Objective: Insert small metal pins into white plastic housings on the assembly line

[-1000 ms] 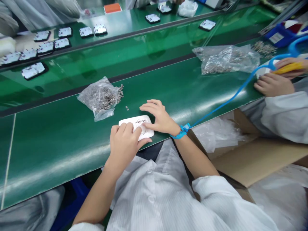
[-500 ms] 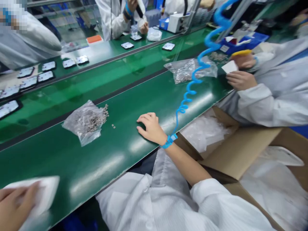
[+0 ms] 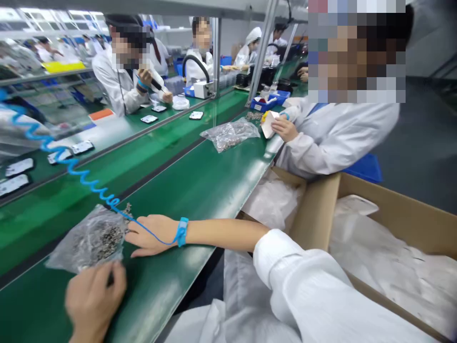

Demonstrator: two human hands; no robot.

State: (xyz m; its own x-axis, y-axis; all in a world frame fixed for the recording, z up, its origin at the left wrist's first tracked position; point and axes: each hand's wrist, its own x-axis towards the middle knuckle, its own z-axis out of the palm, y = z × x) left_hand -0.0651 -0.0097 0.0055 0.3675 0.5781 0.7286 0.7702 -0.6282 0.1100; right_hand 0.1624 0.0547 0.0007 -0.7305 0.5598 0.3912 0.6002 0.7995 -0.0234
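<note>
Green belt (image 3: 200,190) runs away from you down a busy line. Nearest, your left hand (image 3: 94,297) hovers loosely curled over the belt's near edge, holding nothing you can see. Just beyond it lies the clear bag of small metal parts (image 3: 91,238), its long axis slanting up and to the right. Your right hand (image 3: 150,234) rests flat and spread, fingertips touching the bag's right end, so both hands flank it closely. Farther along sit a second bag (image 3: 230,134) and a co-worker's hands (image 3: 283,128).
</note>
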